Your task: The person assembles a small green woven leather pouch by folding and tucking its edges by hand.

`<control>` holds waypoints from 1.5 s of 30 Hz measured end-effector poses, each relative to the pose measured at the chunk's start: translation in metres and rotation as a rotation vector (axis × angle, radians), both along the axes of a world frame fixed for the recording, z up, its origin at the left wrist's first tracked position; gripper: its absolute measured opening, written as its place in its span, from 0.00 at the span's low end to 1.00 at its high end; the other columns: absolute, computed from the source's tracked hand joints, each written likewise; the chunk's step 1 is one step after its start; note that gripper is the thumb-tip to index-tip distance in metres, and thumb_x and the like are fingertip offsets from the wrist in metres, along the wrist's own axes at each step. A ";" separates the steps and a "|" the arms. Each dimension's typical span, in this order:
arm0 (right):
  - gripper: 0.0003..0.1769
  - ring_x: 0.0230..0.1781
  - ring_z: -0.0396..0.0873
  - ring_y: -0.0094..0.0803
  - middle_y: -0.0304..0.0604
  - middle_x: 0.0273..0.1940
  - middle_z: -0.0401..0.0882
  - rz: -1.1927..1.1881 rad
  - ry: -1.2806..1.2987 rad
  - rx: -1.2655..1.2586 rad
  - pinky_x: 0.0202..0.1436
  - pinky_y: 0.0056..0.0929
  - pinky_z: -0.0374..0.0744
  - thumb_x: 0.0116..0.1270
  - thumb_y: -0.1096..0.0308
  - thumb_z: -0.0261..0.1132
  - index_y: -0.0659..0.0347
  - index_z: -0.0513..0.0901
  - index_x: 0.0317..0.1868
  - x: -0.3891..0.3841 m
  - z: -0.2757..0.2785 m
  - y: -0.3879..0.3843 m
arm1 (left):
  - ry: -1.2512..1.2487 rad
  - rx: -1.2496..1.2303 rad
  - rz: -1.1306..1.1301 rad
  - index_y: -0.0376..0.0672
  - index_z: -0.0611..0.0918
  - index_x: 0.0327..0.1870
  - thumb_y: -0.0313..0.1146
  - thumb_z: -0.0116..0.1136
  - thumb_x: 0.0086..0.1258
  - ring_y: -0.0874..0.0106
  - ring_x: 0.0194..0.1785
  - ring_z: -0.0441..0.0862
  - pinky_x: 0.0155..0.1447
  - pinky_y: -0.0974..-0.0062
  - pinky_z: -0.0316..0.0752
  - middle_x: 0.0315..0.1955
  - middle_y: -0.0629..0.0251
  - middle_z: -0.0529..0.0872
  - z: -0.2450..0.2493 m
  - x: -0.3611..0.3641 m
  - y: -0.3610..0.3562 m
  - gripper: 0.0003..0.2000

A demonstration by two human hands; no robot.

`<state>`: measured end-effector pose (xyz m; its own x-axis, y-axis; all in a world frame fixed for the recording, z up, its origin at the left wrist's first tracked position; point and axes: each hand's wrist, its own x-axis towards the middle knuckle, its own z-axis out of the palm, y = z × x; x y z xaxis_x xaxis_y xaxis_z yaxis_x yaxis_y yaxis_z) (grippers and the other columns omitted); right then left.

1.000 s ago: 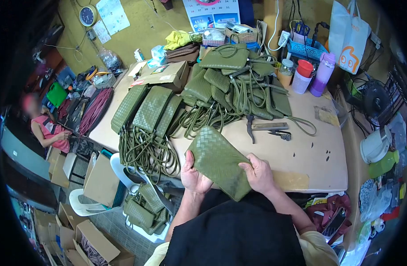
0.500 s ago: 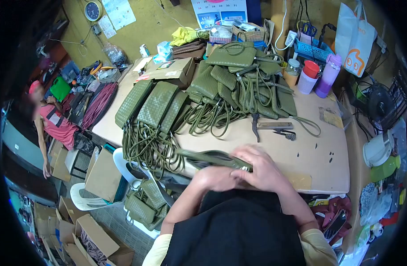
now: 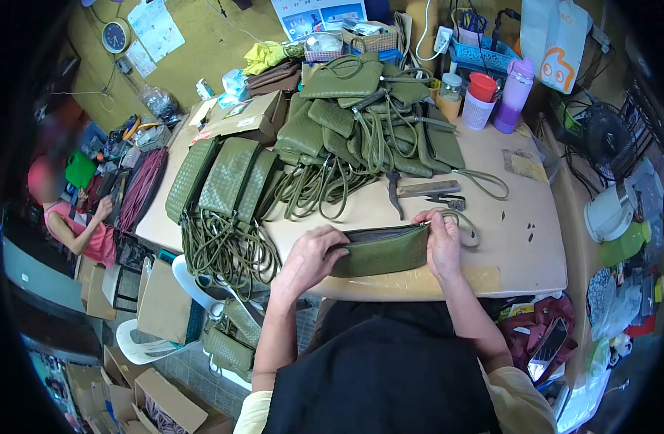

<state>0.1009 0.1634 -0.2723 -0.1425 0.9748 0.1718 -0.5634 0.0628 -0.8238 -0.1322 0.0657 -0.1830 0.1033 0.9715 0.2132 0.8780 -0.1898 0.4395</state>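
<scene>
A green zip pouch (image 3: 386, 253) with its top open and a dark lining showing is held between my two hands at the table's near edge. My left hand (image 3: 314, 257) grips its left end, thumb and fingers closed on the rim. At the other end, my right hand (image 3: 442, 242) pinches the top corner, where a green strap (image 3: 471, 228) loops out to the right. Just beyond the pouch lie a hammer (image 3: 395, 195), a flat wooden-looking bar (image 3: 427, 188) and a small dark metal tool (image 3: 447, 200).
A heap of green pouches (image 3: 332, 137) with straps covers the table's middle, and stacked woven ones (image 3: 230, 177) lie left. Bottles (image 3: 515, 98) and a cup (image 3: 479, 108) stand at the back right. More pouches rest on a chair (image 3: 234, 340). Another person (image 3: 75, 224) sits far left.
My hands have moved apart, from close together over the pouch to its two ends. The pouch now faces me upright with its opening visible. The view has shifted slightly.
</scene>
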 end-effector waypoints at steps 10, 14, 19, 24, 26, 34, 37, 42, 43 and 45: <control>0.12 0.44 0.75 0.35 0.45 0.38 0.77 0.115 0.250 -0.069 0.56 0.34 0.73 0.75 0.59 0.53 0.59 0.73 0.39 0.030 -0.002 0.006 | -1.107 0.164 0.202 0.40 0.69 0.62 0.18 0.72 0.52 0.80 0.36 0.79 0.43 0.83 0.76 0.32 0.69 0.80 -0.074 -0.003 -0.001 0.34; 0.14 0.46 0.76 0.37 0.45 0.39 0.78 0.124 0.244 -0.063 0.57 0.36 0.72 0.75 0.58 0.54 0.60 0.75 0.39 0.039 -0.007 0.004 | -1.187 0.146 0.210 0.38 0.69 0.63 0.18 0.73 0.51 0.83 0.32 0.78 0.39 0.86 0.75 0.31 0.71 0.80 -0.074 -0.001 -0.004 0.35; 0.14 0.46 0.76 0.38 0.45 0.39 0.78 0.115 0.209 -0.099 0.58 0.37 0.72 0.75 0.58 0.54 0.61 0.74 0.40 0.045 -0.002 -0.003 | -1.179 0.121 0.216 0.36 0.73 0.60 0.20 0.74 0.51 0.86 0.31 0.76 0.38 0.88 0.72 0.29 0.74 0.80 -0.068 0.003 -0.007 0.32; 0.14 0.46 0.76 0.37 0.46 0.42 0.78 0.137 0.052 -0.045 0.57 0.37 0.72 0.76 0.57 0.53 0.60 0.74 0.42 0.051 -0.001 -0.006 | -1.126 0.129 0.201 0.37 0.74 0.59 0.22 0.73 0.53 0.86 0.32 0.76 0.39 0.88 0.72 0.32 0.72 0.81 -0.071 0.000 -0.007 0.30; 0.16 0.42 0.78 0.33 0.46 0.38 0.80 0.028 -0.229 -0.071 0.49 0.34 0.74 0.75 0.57 0.54 0.62 0.77 0.39 0.050 0.014 -0.012 | -1.100 0.095 0.224 0.38 0.74 0.59 0.22 0.73 0.53 0.86 0.32 0.76 0.39 0.88 0.73 0.34 0.71 0.81 -0.067 -0.001 -0.011 0.30; 0.16 0.23 0.77 0.29 0.40 0.17 0.75 0.494 -1.433 0.245 0.30 0.30 0.72 0.66 0.60 0.62 0.65 0.80 0.27 0.098 0.081 -0.017 | -1.088 -0.190 0.306 0.34 0.82 0.48 0.25 0.67 0.61 0.83 0.29 0.79 0.36 0.85 0.76 0.32 0.66 0.85 -0.048 -0.002 -0.025 0.14; 0.10 0.24 0.78 0.38 0.44 0.20 0.77 0.067 -1.360 0.093 0.32 0.31 0.74 0.62 0.65 0.64 0.65 0.80 0.29 0.112 0.066 0.012 | -1.137 -0.139 0.316 0.32 0.83 0.43 0.26 0.64 0.65 0.79 0.30 0.82 0.38 0.83 0.78 0.30 0.63 0.86 -0.046 0.003 -0.029 0.09; 0.06 0.34 0.81 0.39 0.50 0.34 0.80 -0.554 -1.258 0.515 0.39 0.33 0.77 0.62 0.72 0.63 0.66 0.81 0.37 0.111 0.014 0.090 | -1.083 -0.002 0.345 0.31 0.81 0.39 0.23 0.60 0.67 0.78 0.31 0.83 0.39 0.81 0.80 0.32 0.60 0.86 -0.064 0.006 -0.011 0.05; 0.07 0.37 0.81 0.40 0.50 0.37 0.81 -0.463 -1.291 0.437 0.42 0.34 0.77 0.61 0.71 0.64 0.66 0.81 0.39 0.108 0.014 0.096 | -1.158 0.066 0.338 0.31 0.80 0.38 0.24 0.61 0.67 0.76 0.33 0.83 0.40 0.79 0.82 0.36 0.57 0.85 -0.071 0.006 -0.008 0.05; 0.09 0.39 0.81 0.40 0.50 0.39 0.81 -0.370 -1.316 0.357 0.45 0.35 0.77 0.60 0.71 0.65 0.65 0.82 0.40 0.103 0.009 0.102 | -1.202 0.140 0.332 0.31 0.76 0.35 0.25 0.59 0.69 0.73 0.35 0.83 0.41 0.76 0.84 0.39 0.55 0.84 -0.074 0.005 -0.002 0.06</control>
<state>0.2040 0.2654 -0.2629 -0.1387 0.9235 0.3576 0.6888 0.3494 -0.6353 -0.1270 0.0634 -0.2570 -0.4724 0.8750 0.1061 -0.0488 -0.1461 0.9881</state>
